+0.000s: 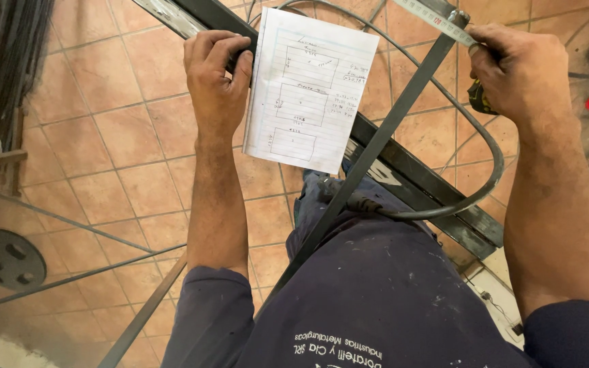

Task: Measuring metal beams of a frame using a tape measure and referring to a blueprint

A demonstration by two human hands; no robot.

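The left hand (pixel 218 75), at eleven o'clock, was closed on a steel bar (pixel 417 180) and a sketch sheet (pixel 308 88). The right hand (pixel 523 71), at one o'clock, gripped a tape measure (pixel 438 19) against a flat strip (pixel 376 143). Measuring seemed underway; marking the strip looked next.

White lined paper (pixel 308 88) with pencil sketches, dark grey steel bar (pixel 369 153), terracotta tiled floor (pixel 117 157), paint-flecked navy clothing (pixel 376 300).
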